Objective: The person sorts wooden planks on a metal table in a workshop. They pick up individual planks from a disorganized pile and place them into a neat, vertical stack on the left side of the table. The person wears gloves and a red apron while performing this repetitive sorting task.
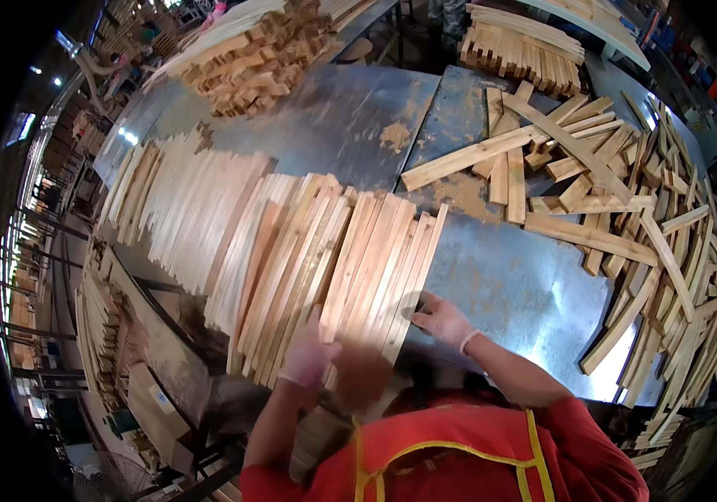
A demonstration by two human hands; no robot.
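A long row of pale wooden strips (384, 259) lies side by side on the metal table. My left hand (310, 351), in a thin whitish glove, grips the strips near their close ends, by a step between two groups. At the row's right edge, my right hand (445, 321) is closed against the outermost strip, its fingertips on the wood. The group of strips between my two hands sits tightly together. Part of my left fingers is blurred and hidden among the strips.
Loose wooden strips (597, 167) lie crisscrossed in a heap on the table's right side. Stacked wood (250, 63) stands at the far left, another stack (522, 52) at the far right. Sawdust (396, 135) is scattered on the metal tabletop (509, 276). A fan (107, 477) shows at lower left.
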